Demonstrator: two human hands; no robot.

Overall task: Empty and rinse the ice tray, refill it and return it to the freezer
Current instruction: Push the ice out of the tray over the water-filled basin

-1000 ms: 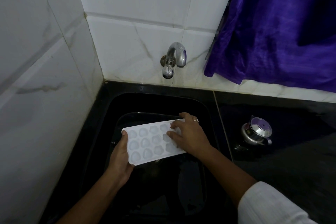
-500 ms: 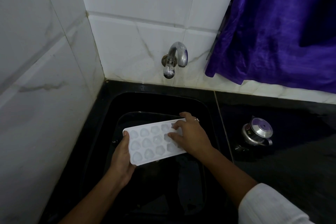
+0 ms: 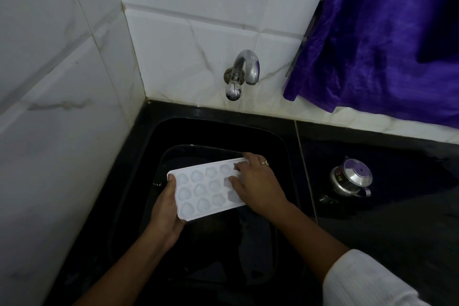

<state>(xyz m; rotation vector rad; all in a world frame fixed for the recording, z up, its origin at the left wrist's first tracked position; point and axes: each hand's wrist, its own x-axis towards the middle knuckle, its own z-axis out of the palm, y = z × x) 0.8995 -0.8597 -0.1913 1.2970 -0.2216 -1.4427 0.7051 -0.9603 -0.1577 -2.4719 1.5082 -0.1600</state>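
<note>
Gripping dimpled white ice tray (image 3: pixel 201 189), black sink (image 3: pixel 218 133)

A white, finely ribbed sleeve (image 3: pixel 367 281) covers the right arm, its cuff ending well back from the grip, the forearm bare beyond it. Nearer the grip, a small silver-toned ring (image 3: pixel 264 163) sits on a finger of the right hand (image 3: pixel 258 186); the left hand (image 3: pixel 166 208) and forearm are bare
</note>
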